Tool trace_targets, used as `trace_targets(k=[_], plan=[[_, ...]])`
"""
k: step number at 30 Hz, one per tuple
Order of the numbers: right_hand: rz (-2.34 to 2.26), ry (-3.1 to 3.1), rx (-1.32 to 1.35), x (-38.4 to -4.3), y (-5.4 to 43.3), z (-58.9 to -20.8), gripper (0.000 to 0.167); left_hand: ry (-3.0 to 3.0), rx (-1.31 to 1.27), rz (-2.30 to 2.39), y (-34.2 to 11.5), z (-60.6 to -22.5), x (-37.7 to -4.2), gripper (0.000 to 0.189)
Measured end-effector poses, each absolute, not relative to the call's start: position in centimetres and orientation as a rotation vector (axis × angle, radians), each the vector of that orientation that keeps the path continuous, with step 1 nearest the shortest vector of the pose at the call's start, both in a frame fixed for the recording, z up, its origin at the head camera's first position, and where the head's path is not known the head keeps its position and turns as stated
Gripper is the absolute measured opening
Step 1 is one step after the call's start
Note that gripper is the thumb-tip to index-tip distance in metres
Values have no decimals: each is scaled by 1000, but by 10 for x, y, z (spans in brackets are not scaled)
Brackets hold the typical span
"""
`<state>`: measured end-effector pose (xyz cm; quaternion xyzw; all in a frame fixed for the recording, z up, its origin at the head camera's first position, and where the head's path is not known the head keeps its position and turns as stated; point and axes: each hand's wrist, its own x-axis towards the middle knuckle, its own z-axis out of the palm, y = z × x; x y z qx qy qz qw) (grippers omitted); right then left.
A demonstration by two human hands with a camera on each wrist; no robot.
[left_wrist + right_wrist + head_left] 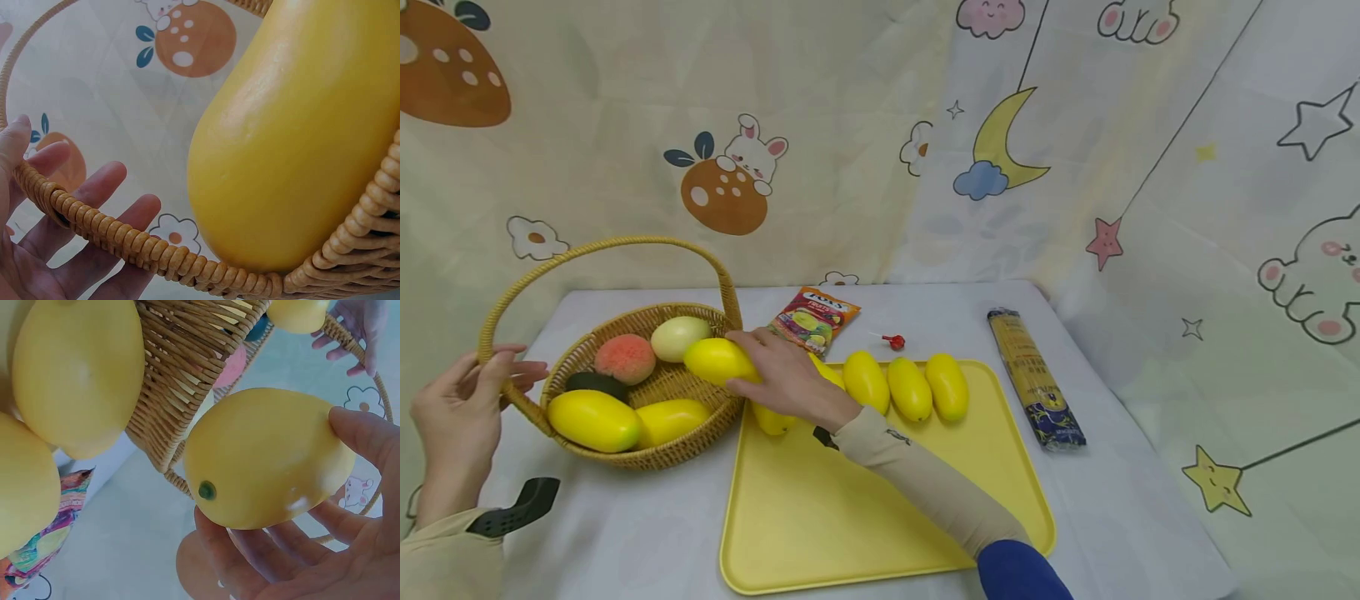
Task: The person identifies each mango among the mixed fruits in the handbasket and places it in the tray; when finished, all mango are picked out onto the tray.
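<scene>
My right hand (790,379) grips a yellow mango (718,361) between thumb and fingers, over the right side of a wicker basket (692,450). In the right wrist view, the held mango (269,456) shows a green stem spot. On the left, my left hand (460,412) holds the basket's arched handle (119,237), with the thumb on one side and the fingers behind it. Inside the basket lie two mangoes (595,421), a peach (625,358), a pale green fruit (681,338) and a dark item, partly hidden.
A yellow tray (850,525) beside the basket bears several mangoes (910,389) along its far edge, some behind my right arm. Beyond it lie an orange candy bag (815,319) and a red lollipop (893,342). A pack of spaghetti (1036,379) lies to the right.
</scene>
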<state>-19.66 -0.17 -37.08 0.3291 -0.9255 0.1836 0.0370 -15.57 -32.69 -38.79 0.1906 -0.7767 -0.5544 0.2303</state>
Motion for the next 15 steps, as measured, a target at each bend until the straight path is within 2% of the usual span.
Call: trace_targets(k=[15], plan=[[657, -2858, 877, -180, 22, -382, 59, -2135, 483, -1516, -327, -387, -155, 33]])
